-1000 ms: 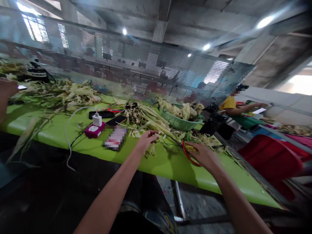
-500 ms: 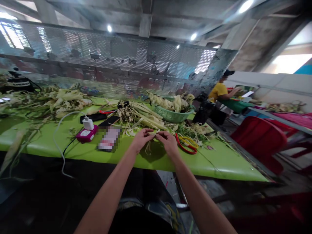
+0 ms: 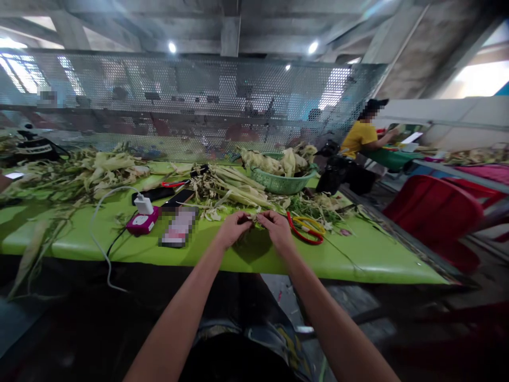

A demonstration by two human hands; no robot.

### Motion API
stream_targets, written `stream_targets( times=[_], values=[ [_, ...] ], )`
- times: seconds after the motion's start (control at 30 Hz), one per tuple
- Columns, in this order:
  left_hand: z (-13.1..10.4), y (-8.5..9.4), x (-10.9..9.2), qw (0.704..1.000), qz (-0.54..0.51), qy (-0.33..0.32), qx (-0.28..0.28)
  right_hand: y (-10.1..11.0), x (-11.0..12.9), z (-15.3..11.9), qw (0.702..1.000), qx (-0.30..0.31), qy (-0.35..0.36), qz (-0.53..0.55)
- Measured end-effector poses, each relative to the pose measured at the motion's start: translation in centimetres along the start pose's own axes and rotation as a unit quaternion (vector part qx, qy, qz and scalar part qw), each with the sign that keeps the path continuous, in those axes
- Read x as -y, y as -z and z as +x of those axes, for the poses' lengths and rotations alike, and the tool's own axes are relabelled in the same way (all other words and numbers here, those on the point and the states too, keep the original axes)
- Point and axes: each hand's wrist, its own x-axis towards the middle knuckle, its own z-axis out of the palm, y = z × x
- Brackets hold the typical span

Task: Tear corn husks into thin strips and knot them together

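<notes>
Over the front of the green table [image 3: 222, 255], my left hand [image 3: 235, 229] and my right hand [image 3: 275, 225] meet with thumbs and fingers pinched together. Between their fingertips is a small pale piece of dried husk [image 3: 253, 216], mostly covered by the fingers. Scissors with red and yellow handles [image 3: 306, 228] lie just right of my right hand. Behind both hands is a heap of long pale husks and stalks [image 3: 238, 185]. A green plastic basket [image 3: 281, 183], filled with crumpled husks [image 3: 274, 161], stands beyond it.
Left of my hands lie a phone [image 3: 178, 227], a dark phone [image 3: 178, 199] and a purple power adapter [image 3: 142, 220] with a white cable. A large husk pile [image 3: 99, 167] covers the far left. A person in yellow [image 3: 358, 139] sits right, near a red chair [image 3: 433, 207].
The camera view has levelled slightly. My hands stay together, with the fingers shifted a little around the husk piece; strands that hung below it are now less visible.
</notes>
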Motion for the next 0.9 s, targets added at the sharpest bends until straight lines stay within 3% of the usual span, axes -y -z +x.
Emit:
stream_targets(
  times=[0.23,0.53,0.9],
  values=[
    [-0.1,0.0,-0.7,0.997,-0.061,0.029,-0.047,-0.1,0.7,-0.2,0.999,0.029,0.0,0.027],
    [-0.6,0.0,-1.5,0.999,-0.009,0.047,-0.007,0.2,0.5,-0.1,1.0,-0.018,0.009,0.015],
    [-0.6,-0.1,-1.0,0.999,0.029,0.039,0.007,-0.2,0.1,0.1,0.998,-0.01,-0.003,0.06]
  ],
)
